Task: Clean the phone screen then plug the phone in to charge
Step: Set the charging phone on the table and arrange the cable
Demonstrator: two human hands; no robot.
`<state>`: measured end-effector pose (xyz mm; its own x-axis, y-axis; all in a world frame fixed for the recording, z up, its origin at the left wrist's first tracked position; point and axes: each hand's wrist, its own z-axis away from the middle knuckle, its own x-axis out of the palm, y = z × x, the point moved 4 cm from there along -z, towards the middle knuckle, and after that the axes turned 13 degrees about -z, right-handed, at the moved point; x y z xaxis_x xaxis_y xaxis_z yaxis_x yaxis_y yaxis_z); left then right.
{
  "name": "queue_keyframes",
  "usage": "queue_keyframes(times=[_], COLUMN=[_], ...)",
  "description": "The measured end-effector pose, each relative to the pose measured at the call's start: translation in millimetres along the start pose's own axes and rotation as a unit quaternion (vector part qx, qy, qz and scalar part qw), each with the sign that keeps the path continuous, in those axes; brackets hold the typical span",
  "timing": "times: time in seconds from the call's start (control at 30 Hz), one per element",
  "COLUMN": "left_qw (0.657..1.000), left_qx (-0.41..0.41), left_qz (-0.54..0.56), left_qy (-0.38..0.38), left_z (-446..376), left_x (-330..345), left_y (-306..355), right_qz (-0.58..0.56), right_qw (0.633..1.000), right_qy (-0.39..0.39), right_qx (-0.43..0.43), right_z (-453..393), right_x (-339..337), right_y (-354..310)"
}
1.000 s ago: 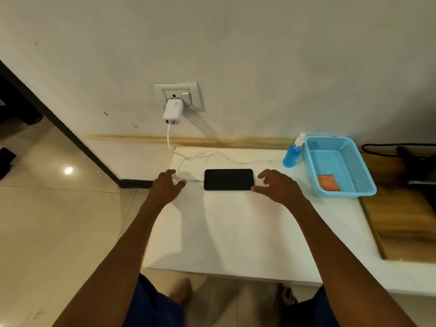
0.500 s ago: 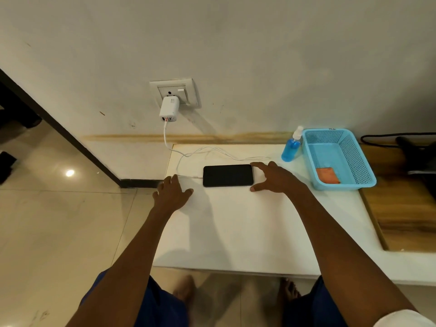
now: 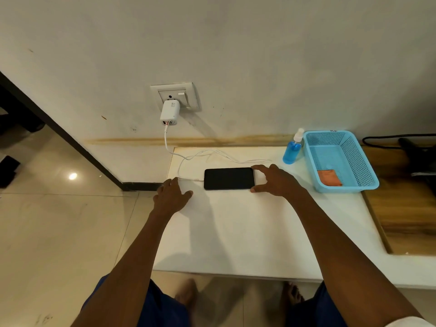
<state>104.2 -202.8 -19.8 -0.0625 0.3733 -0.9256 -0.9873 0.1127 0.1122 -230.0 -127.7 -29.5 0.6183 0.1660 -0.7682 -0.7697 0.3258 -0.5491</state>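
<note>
The phone lies flat on the counter, cable at its left end; thin, stiff and probably slippery glass, it is best held by its edges, where the open right hand touches its right end, the left hand relaxed beside the cable.

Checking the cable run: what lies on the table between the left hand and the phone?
In the head view, only the plug end of the white charging cable lies there, running from by the left hand to the phone.

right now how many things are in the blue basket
1: an orange cloth lying flat in the near corner of the basket. The near wall could hide something small.
</note>
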Motion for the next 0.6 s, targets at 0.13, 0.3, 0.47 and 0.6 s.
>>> queue_keyframes(times=[0.13, 0.3, 0.47, 0.6], left_qw=[1.0, 1.0, 1.0, 1.0], left_qx=[-0.003, -0.007, -0.008, -0.022], left_qz=[0.007, 0.007, 0.006, 0.003], left_qy=[-0.001, -0.004, -0.01, -0.005], left_z=[0.3, 1.2, 2.9, 6.8], left_x=[-2.8, -4.9, -7.2, -11.6], left_y=[0.3, 2.2, 2.3, 2.2], right_qz=[0.002, 0.0, 0.002, -0.047], right_qw=[1.0, 1.0, 1.0, 0.999], right_qy=[0.001, 0.003, 0.004, 0.022], right_qx=[-0.003, -0.001, -0.003, -0.005], right_z=[-0.7, -2.2, -1.4, 4.4], right_x=[0.7, 1.5, 1.6, -6.8], right_y=[1.9, 2.5, -0.2, -1.7])
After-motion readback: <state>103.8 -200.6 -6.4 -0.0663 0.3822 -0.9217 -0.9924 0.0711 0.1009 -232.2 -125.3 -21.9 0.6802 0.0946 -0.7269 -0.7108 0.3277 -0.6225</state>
